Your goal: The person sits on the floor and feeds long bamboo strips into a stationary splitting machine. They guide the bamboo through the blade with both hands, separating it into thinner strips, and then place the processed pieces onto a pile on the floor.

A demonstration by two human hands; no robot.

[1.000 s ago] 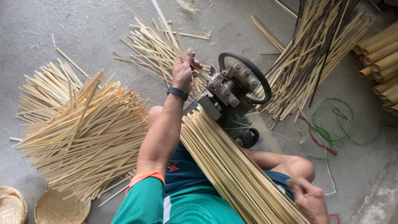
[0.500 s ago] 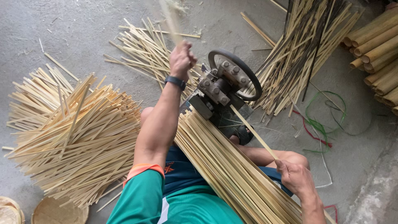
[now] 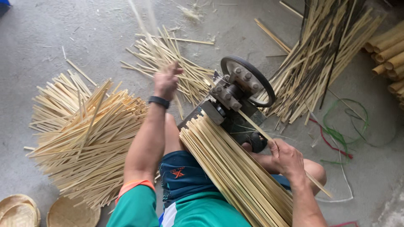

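Pale matt bamboo strips (image 3: 235,176), dark greasy metal machine (image 3: 235,101), rough concrete floor (image 3: 75,33)

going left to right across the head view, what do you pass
Woven baskets → pile of split bamboo strips → left hand holding up a blurred strip → small machine with a black wheel → right hand on a strip → leaning bamboo strips → bamboo poles
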